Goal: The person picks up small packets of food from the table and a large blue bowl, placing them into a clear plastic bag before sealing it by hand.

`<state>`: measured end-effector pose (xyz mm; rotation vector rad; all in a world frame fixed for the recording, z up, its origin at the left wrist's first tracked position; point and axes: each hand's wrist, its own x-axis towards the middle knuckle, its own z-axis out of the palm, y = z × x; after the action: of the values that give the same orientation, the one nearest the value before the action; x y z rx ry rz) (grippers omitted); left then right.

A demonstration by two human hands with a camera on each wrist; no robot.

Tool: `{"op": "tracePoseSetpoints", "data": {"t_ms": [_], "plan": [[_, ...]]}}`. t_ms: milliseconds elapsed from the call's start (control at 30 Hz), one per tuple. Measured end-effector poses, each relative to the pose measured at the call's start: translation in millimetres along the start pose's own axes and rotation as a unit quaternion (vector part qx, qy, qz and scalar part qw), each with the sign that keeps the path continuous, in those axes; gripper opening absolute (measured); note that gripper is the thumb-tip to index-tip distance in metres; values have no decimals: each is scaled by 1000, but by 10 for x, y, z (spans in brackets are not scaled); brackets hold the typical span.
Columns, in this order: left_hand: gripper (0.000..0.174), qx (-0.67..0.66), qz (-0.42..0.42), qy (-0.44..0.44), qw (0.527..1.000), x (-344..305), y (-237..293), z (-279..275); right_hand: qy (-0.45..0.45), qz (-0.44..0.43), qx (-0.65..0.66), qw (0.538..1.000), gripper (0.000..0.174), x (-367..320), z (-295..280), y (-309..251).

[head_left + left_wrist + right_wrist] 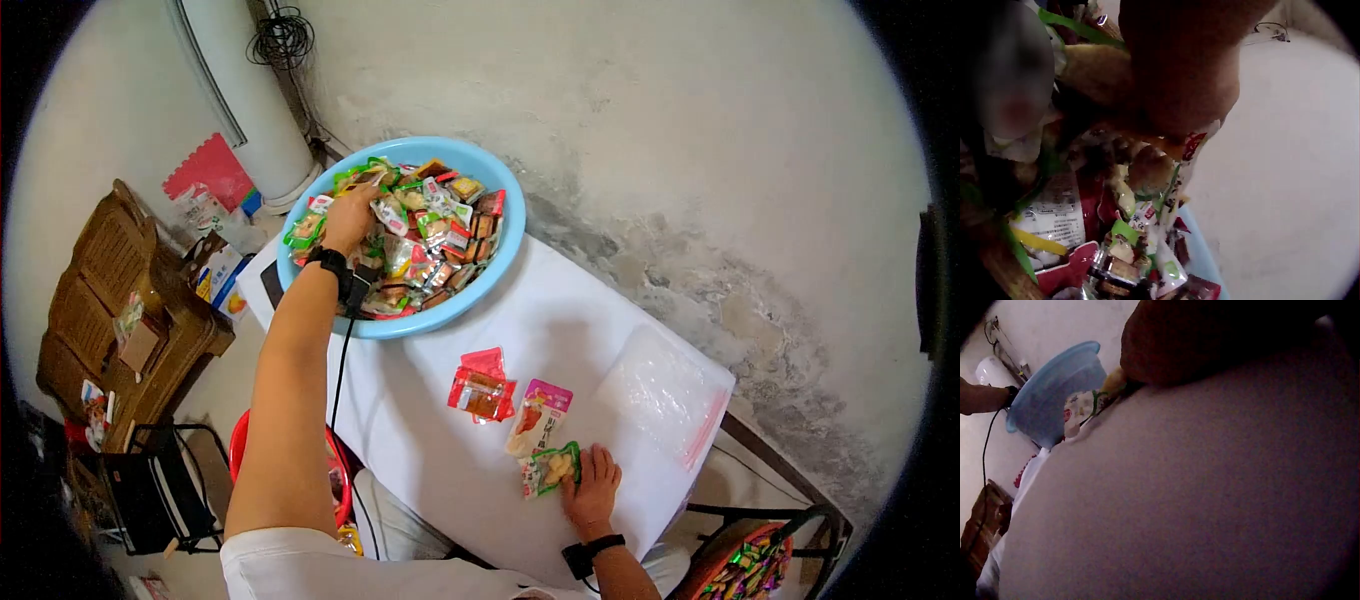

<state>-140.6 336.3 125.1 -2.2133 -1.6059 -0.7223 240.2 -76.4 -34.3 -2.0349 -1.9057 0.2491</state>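
My left hand (349,220) reaches into a big light-blue basin (513,230) heaped with small wrapped snack packets (440,230). From the left wrist, the hand (1179,69) looks dark, its fingertips hidden among the packets, so I cannot tell whether it grips one. Flat on the white-covered table, my right hand (594,492) rests with its thumb at the edge of a clear, green-trimmed snack packet (550,470). Just beyond that lies a purple-topped white packet (540,416). Red snack packets (483,386) overlap one another to its left.
A clear plastic bag (665,390) lies on the white tablecloth (430,450) at the right. Below the table edge sit a red tub (238,447) on the left and a container of colourful wrapped sweets (745,565) on the right. A cable (340,385) trails from the left wrist.
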Motion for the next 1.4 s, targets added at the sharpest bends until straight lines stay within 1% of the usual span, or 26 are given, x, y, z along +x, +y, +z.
{"op": "tracePoseSetpoints", "data": {"t_ms": [100, 167, 200, 233, 300, 367, 433, 467, 500, 567, 633, 700, 767, 833, 900, 933, 967, 1033, 1067, 1100, 1133, 1167, 1200, 1233, 1300, 1400], "plan": [[24, -66, 15, 50, 996, -67, -85, -200, -8, 3, 0, 1000, 50, 7, -10, -9], [20, -107, -38, 48, 992, -108, 9, -457, -9, 5, 5, 1000, 50, 0, -13, -13], [21, -165, -98, 40, 981, -123, 73, -597, -8, 0, -8, 1000, 51, -9, -20, -12], [21, -161, -99, 41, 981, -132, 10, -626, -7, -6, -22, 1000, 51, -21, -25, -11], [22, -307, -114, 108, 939, -126, -145, -662, 0, -11, -21, 1000, 51, -34, -19, -10], [18, -306, -136, 103, 937, -164, -111, -893, 8, -17, -21, 1000, 51, -30, -17, 1], [18, -524, -183, 114, 824, -238, -124, -989, 13, -16, -2, 1000, 51, -36, -15, 12], [21, -612, -242, 93, 747, -306, 170, -1286, 13, -17, -1, 1000, 51, -47, -16, 12], [21, -611, -242, 94, 748, -409, 269, -1366, 16, -15, 2, 1000, 51, -55, -17, 12], [23, -701, -201, 42, 683, -629, 424, -1472, 17, -14, 7, 1000, 50, -67, -29, -2], [20, -653, -179, -6, 736, -966, 724, -1528, 16, -7, -6, 1000, 50, -54, -48, -35], [16, -628, -211, -4, 749, -1496, 935, -1094, 9, -4, -13, 1000, 50, -44, -53, -53], [19, -669, -275, -16, 690, -1875, 1528, -1057, 3, -4, -23, 1000, 50, -39, -44, -44], [27, -711, -374, -34, 595, -2146, 1888, -809, -11, 4, -11, 1000, 51, -21, -33, -14], [33, -703, -368, 0, 609, -2399, 2054, -421, -9, 2, -13, 1000, 51, -16, -29, -19], [40, -739, -412, -87, 525, -2441, 2083, -417, -6, 0, -14, 1000, 51, -8, -28, -14], [40, -741, -412, -85, 523, -2451, 2067, -401, -6, -2, -18, 1000, 51, -7, -21, -1], [51, -600, -168, -233, 747, -2465, 1948, -428, 6, -4, -4, 1000, 50, -21, 10, 14], [64, -509, -67, -245, 823, -2403, 1779, -419, 3, -3, -4, 1000, 50, -2, 26, 21], [68, -470, -99, -293, 826, -2384, 1603, -403, 32, -23, -11, 999, 51, 4, 54, 24], [71, -393, -67, -269, 877, -2363, 1469, -424, 57, -39, -19, 997, 51, -37, 75, 29], [63, -442, -82, -269, 852, -2257, 1315, -514, 40, -25, -21, 999, 51, -25, 53, -6], [55, -457, -125, -321, 820, -1934, 1149, -696, 11, -8, -8, 1000, 52, -108, 0, -2], [45, -524, -148, -290, 787, -1763, 1136, -822, 6, -10, 9, 1000, 52, -7, -22, -8], [34, -488, -175, -298, 801, -1401, 1097, -1035, -4, 3, 0, 1000, 53, 10, -19, 3], [33, -487, -135, -256, 824, -991, 972, -992, -18, 7, -14, 1000, 54, -24, 16, 25]]}}
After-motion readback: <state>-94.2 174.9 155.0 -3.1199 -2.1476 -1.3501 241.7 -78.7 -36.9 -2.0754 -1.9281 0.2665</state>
